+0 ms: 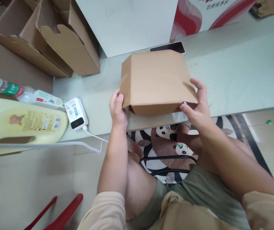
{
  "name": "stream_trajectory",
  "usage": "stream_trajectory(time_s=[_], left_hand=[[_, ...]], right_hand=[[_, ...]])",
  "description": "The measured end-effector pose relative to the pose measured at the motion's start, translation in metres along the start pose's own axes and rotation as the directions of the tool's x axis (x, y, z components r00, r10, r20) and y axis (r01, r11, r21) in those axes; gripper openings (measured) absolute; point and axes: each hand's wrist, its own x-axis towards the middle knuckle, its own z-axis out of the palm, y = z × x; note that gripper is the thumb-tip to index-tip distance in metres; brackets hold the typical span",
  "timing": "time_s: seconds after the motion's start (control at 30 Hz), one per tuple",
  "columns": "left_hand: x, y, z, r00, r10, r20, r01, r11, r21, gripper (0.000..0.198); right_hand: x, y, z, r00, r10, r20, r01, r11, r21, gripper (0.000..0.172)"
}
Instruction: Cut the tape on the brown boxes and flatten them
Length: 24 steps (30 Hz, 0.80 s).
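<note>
One brown cardboard box [159, 78] is at the near edge of the bench [235, 70]; whether its underside touches the surface cannot be told. The left hand [118, 107] grips its near left corner, fingers closed on the side. The right hand [198, 102] grips the near right corner between thumb and spread fingers. Behind the box lies a dark-screened device [178, 47], partly hidden. Well to the left, a white gadget [76, 111] lies beside a yellow jug [31, 118].
</note>
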Motion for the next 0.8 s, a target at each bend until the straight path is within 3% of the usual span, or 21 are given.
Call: stream_trajectory(time_s=[0.07,0.23,0.33,0.57,0.7,0.8], left_hand=[[-0.0011,-0.0005,0.0001,1.0,0.022,-0.012,-0.022,1.0,0.007,0.063],[-0.004,0.0008,-0.0012,0.984,0.09,0.151,-0.092,0.996,0.005,0.088],[-0.0047,0.0016,-0.0014,0.981,0.104,0.165,-0.116,0.991,0.061,0.091],[0.0,-0.0009,-0.0017,0.991,0.073,0.114,-0.089,0.986,0.144,0.089],[0.0019,0.0036,-0.0003,0.998,0.024,0.063,-0.034,0.988,0.151,0.08],[0.0001,0.0081,0.0008,0.995,-0.012,0.103,-0.005,0.988,0.156,0.067]], right_hand=[[-0.0007,-0.0007,0.0003,1.0,0.024,-0.013,-0.024,1.0,0.003,0.077],[-0.0023,0.0014,0.0035,0.996,0.077,-0.052,-0.074,0.996,0.048,0.07],[-0.0012,-0.0005,0.0053,0.993,0.068,-0.099,-0.068,0.998,0.006,0.063],[0.0032,-0.0038,0.0061,0.987,0.032,-0.158,-0.059,0.984,-0.169,0.056],[0.0017,-0.0025,0.0062,0.983,0.044,-0.177,-0.07,0.987,-0.147,0.054],[0.0013,-0.0016,0.005,0.976,0.077,-0.205,-0.094,0.992,-0.079,0.044]])
